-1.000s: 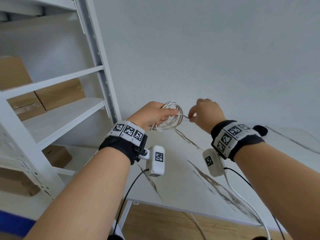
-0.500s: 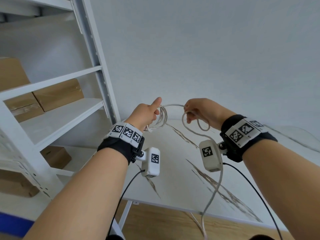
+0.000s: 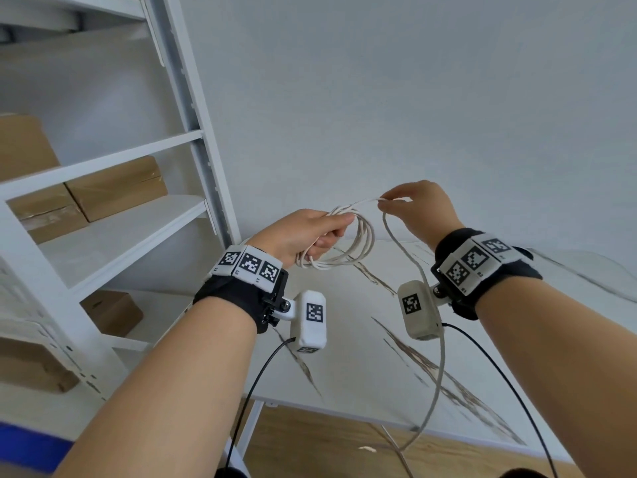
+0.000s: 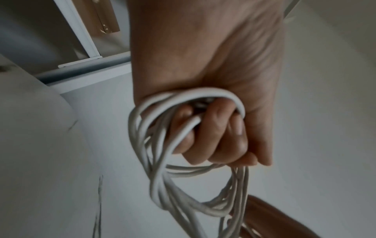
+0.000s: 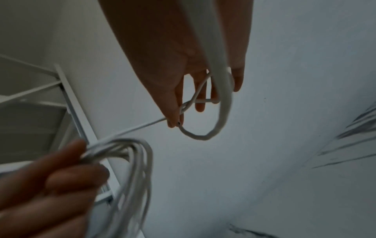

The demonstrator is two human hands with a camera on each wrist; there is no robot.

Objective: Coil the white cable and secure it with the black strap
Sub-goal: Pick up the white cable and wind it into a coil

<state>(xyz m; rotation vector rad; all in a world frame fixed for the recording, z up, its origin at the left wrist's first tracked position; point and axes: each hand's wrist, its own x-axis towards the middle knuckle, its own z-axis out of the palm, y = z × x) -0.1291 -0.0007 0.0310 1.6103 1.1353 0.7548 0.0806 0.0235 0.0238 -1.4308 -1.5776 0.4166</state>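
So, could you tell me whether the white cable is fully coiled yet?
Only partly. The left hand grips several loops of the white cable, while the right hand pinches a loose length trailing down past the table.

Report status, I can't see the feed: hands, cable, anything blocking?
Left hand grips the coil. Right hand pinches the white cable's loose run. Black strap unseen. Nothing blocking.

white shelving unit (image 3: 193, 139) | cardboard boxes (image 3: 115, 188) | marbled table (image 3: 362, 343)
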